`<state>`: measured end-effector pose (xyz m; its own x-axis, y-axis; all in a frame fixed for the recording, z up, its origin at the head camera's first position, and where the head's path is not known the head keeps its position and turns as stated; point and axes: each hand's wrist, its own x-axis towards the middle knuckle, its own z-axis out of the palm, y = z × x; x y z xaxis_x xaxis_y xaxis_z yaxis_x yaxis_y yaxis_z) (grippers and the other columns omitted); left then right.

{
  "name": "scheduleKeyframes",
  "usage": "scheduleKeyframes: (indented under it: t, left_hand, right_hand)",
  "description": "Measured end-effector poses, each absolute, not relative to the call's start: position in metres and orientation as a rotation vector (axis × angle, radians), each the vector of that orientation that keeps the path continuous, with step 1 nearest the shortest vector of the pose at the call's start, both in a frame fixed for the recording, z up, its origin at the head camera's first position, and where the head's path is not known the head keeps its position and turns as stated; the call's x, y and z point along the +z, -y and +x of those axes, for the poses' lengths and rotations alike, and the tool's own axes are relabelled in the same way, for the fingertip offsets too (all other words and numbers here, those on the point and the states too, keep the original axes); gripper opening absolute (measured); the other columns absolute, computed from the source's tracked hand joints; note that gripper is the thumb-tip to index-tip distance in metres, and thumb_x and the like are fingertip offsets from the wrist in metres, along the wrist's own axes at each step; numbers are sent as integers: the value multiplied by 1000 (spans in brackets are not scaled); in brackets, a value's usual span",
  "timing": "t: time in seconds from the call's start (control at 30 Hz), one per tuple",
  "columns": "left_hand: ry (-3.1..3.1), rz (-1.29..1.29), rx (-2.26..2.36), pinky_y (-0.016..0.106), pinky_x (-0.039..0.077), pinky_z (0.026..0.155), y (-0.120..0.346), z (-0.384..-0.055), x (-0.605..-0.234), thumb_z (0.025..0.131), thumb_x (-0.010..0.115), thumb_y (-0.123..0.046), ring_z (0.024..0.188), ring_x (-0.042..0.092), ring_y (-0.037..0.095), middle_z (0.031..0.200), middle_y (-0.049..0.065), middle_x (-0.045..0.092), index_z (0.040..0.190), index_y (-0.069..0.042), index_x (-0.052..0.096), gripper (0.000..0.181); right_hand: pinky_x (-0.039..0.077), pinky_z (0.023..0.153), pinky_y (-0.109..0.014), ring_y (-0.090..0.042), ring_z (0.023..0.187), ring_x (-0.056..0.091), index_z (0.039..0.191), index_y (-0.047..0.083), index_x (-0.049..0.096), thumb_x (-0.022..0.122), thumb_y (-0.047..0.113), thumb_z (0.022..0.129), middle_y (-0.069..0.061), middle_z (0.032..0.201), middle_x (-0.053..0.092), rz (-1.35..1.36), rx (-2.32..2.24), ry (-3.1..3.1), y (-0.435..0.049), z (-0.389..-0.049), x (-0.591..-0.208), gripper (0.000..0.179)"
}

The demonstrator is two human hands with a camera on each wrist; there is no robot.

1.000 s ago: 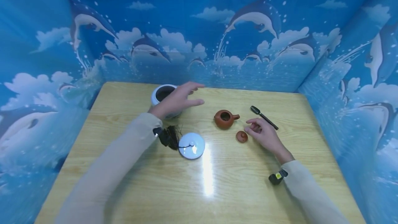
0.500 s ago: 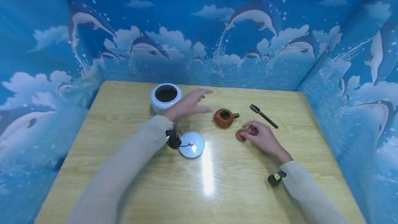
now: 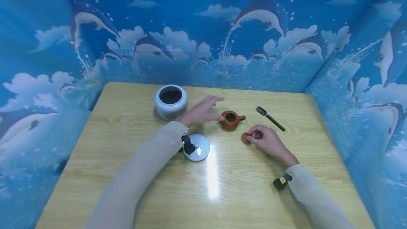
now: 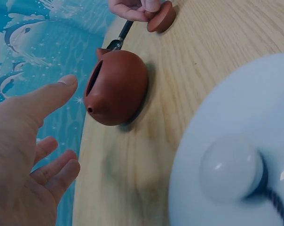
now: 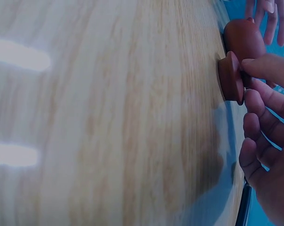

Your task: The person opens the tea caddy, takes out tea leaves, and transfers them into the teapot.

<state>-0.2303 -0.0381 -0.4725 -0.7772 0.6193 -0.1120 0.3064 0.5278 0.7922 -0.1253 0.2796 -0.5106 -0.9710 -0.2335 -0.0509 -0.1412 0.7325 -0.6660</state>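
Note:
A small reddish-brown clay teapot (image 3: 229, 124) stands uncovered, its dark opening facing up and its handle to the right. My left hand (image 3: 202, 112) reaches toward its spout side with thumb and fingers spread apart. In the left wrist view a gap shows between that thumb and the teapot (image 4: 121, 87). To the right, my right hand (image 3: 269, 141) pinches the knob of the teapot lid (image 3: 245, 138) between thumb and index finger. The right wrist view shows the lid (image 5: 230, 79) at the table surface, the other fingers loosely curled below.
A pale, wide-mouthed jar (image 3: 171, 110) with dark contents stands behind my left forearm. Its round white lid (image 3: 198, 154) lies on the wooden table (image 3: 241, 186), partly under the left wrist camera. A black scoop (image 3: 270, 117) lies beyond my right hand. Dolphin-printed curtains surround the table.
My left hand has moved right and nearer, from over the jar to beside the teapot. My right hand has come down onto the teapot lid and taken its knob.

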Motion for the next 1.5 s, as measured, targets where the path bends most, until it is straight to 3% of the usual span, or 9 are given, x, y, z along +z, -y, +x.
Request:
scheduleKeyframes:
  t: [0.2, 0.7, 0.9, 1.13, 1.5]
  left_hand:
    - [-2408, 794, 1079, 50, 47, 126, 29, -230, -480, 100, 81, -40, 151, 51, 32, 173, 11, 39, 171, -16, 36, 87]
    - [-2435, 784, 1017, 46, 43, 129, 19, -225, -493, 99, 82, -38, 155, 46, 28, 172, 10, 41, 171, -15, 37, 88]
    - [-2414, 751, 1041, 45, 47, 126, 15, -222, -497, 99, 82, -38, 152, 50, 28, 172, 10, 42, 171, -16, 36, 88]
    - [-2389, 718, 1069, 44, 52, 122, 12, -222, -501, 99, 82, -37, 147, 56, 26, 168, 9, 46, 170, -18, 38, 86]
    - [-2367, 730, 1066, 41, 55, 117, 11, -220, -501, 103, 78, -33, 142, 60, 25, 160, 10, 55, 167, -15, 44, 75]
  right_hand:
    - [52, 69, -24, -14, 80, 62, 106, 14, 77, 83, 19, 99, 0, 91, 70, -322, -1058, -2794, -280, -127, -511, 10]
    - [50, 70, -30, -20, 85, 64, 108, 13, 76, 77, 26, 102, -2, 93, 73, -305, -993, -2881, -272, -150, -479, 14]
    - [49, 66, -31, -22, 90, 65, 110, 13, 76, 75, 29, 104, -4, 95, 72, -326, -1037, -2879, -264, -162, -469, 17]
    - [51, 73, -39, -26, 93, 64, 112, 13, 75, 75, 31, 105, -6, 99, 71, -351, -1071, -2845, -251, -176, -462, 19]
    - [52, 75, -40, -24, 95, 63, 113, 13, 74, 73, 33, 106, -5, 100, 71, -369, -1078, -2800, -235, -192, -459, 21]
